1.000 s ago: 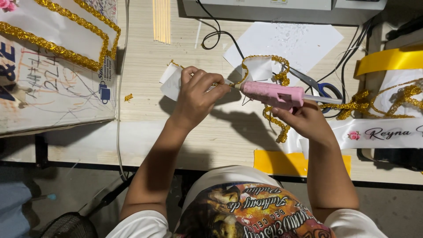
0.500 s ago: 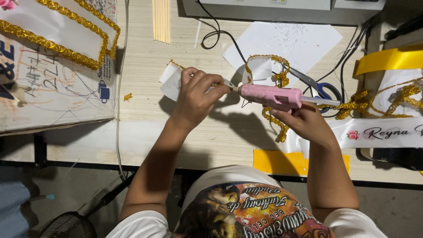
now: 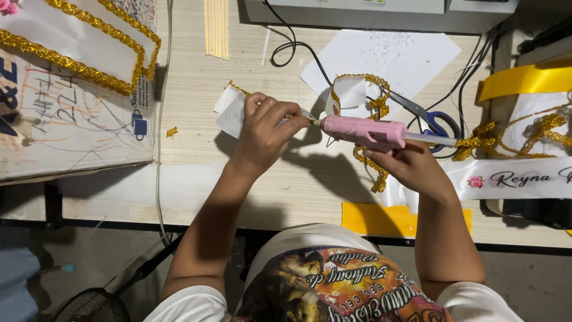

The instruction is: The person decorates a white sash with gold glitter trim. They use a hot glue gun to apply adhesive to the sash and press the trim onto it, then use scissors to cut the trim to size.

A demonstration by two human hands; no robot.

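Pink glue gun [image 3: 363,132], gripped by the right hand [image 3: 411,167], points at white ribbon [image 3: 233,112] pinched in the left hand [image 3: 265,134]. Gold trim [image 3: 372,158] right of the gun hangs mostly unglued.

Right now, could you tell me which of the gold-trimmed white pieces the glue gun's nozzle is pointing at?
The small white piece pinched in the left hand. The pink glue gun in the right hand aims at it; the big gold-edged panel lies far left.

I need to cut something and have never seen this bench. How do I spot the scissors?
On the wooden table, go to the white sheet near the far edge. The scissors lie at its right corner, beyond the pink glue gun: the only blue-handled thing there.
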